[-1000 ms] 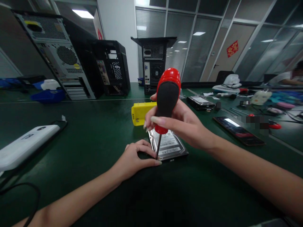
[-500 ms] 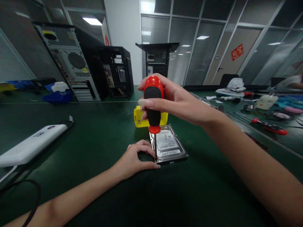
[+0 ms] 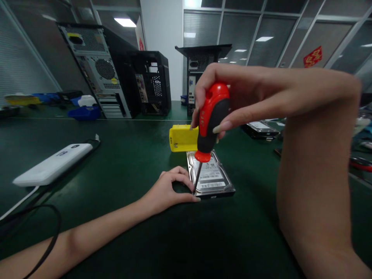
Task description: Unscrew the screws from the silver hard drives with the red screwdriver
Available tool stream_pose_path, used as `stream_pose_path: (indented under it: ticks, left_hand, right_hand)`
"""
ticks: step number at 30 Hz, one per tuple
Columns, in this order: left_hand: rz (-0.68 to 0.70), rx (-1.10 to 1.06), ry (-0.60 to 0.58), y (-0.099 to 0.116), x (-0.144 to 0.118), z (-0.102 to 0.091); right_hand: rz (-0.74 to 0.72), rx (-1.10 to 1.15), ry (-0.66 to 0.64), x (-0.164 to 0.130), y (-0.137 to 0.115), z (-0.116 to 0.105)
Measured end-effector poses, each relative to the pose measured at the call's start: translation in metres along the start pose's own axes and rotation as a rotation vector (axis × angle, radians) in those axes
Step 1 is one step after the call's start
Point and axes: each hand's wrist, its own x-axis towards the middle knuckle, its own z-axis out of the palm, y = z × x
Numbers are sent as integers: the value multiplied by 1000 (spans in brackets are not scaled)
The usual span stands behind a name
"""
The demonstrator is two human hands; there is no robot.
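A hard drive (image 3: 214, 173) lies flat on the dark green table, its white label facing up. My left hand (image 3: 170, 189) grips its near left corner, thumb at the front edge and fingertips on the top. Above it, my right hand (image 3: 232, 97) is wrapped around the red and black handle of a screwdriver (image 3: 209, 123). The tool leans to the right, and its thin shaft reaches down to that same corner between my left thumb and fingers. What the tip sits in is too small to make out. Behind the drive stands a yellow bin (image 3: 183, 138), partly covered by my right hand and the handle.
Computer cases (image 3: 107, 73) stand along the back, one of them an open black frame (image 3: 154, 83). To the left lies a white power strip (image 3: 55, 162) with cables. Another drive (image 3: 260, 128) rests at the back right, beyond my forearm. A blue bin (image 3: 84, 113) sits back left.
My right hand has turned at the wrist, elbow swinging up, and the screwdriver has gone from upright to leaning right. My left hand keeps its hold. The view has shifted right to left slightly.
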Motion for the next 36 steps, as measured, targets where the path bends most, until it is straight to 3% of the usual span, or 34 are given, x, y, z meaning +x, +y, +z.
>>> stream_pose_path:
  ticks: [6,11,17,24,31,36]
  left_hand:
    - [-16,-53,6,3,-1,1]
    - [-23,-62,-9,6,-1,0]
    - [-10,-38,-37,7,0,-3]
    - [-59,-75,-24,8,-1,-3]
    - [-53,-129,-103,10,-1,-8]
    - [-85,-90,-73,12,-1,-8]
  right_hand:
    - [-93,-28,-12,-5,2,-3]
    - [-188,85,-43,5,7,0]
    - [-165,98,50,14,4,12]
    - [-4,109,155,5,6,8]
    - [-176,318,-7,10,16,4]
    - [-217,59,35,14,11,8]
